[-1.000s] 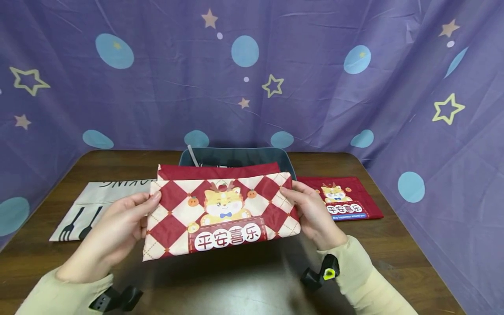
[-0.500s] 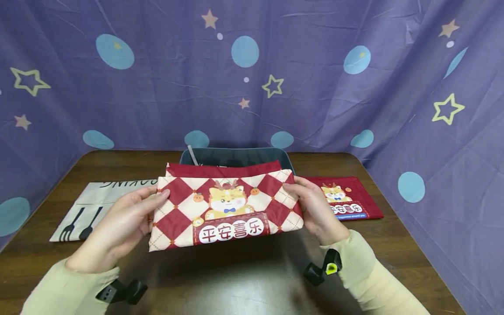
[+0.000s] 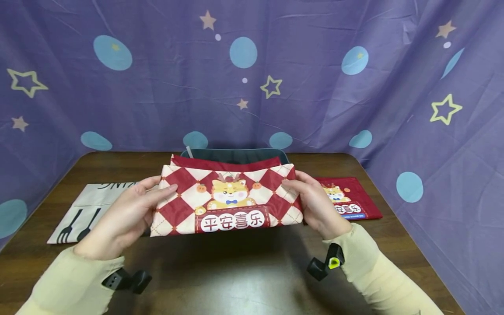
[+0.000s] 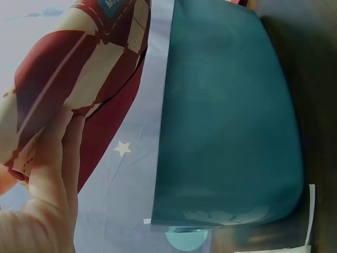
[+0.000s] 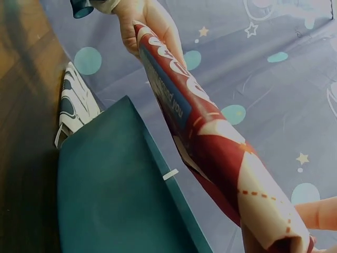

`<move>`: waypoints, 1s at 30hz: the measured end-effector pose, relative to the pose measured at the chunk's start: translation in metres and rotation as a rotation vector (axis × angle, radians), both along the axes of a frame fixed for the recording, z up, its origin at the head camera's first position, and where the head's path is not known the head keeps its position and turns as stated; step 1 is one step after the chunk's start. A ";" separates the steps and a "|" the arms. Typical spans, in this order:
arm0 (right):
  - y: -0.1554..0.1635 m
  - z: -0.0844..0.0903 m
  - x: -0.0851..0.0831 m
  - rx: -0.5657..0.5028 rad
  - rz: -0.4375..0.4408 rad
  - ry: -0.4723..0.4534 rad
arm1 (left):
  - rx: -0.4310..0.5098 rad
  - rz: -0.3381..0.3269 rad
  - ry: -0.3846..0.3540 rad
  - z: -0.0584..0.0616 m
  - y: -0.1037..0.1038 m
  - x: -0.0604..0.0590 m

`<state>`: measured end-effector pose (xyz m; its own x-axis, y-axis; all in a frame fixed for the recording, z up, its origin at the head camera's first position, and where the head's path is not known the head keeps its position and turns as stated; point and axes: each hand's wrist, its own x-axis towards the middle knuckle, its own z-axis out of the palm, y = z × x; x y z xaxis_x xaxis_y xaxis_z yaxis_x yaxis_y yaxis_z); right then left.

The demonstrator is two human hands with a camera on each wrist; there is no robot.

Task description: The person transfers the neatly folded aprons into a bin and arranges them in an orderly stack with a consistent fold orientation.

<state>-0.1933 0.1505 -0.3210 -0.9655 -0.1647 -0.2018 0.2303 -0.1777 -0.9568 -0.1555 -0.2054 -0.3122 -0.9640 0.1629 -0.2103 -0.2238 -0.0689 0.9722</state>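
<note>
Both-handed, left grip (image 3: 130, 214) & right grip (image 3: 316, 205) pinching folded red-check cloth (image 3: 226, 201) over teal bin (image 3: 236, 155), contents unseen.

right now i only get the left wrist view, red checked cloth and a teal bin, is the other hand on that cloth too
observer: yes, the right hand has a grip on the right end of the folded red checked cloth, and the left hand on the left end.
operator: what else is lying around
observer: a white cloth with a fork print lies flat to the left of the hands.
operator: and on the right
observer: a dark red cloth with a similar cartoon print lies flat on the table, partly behind the right hand.
</note>
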 end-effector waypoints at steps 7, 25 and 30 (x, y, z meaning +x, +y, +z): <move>0.001 0.004 -0.003 0.011 0.003 0.006 | -0.015 0.005 0.002 0.006 0.004 -0.004; -0.008 0.017 -0.021 0.033 -0.010 0.037 | 0.023 0.043 -0.006 0.021 0.006 -0.021; -0.008 0.018 -0.026 0.038 -0.011 0.052 | 0.026 0.039 0.021 0.020 0.007 -0.024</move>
<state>-0.2193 0.1425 -0.3032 -0.9766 -0.1470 -0.1572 0.1783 -0.1434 -0.9735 -0.1797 -0.1982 -0.2925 -0.9738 0.1302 -0.1867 -0.2005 -0.1024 0.9743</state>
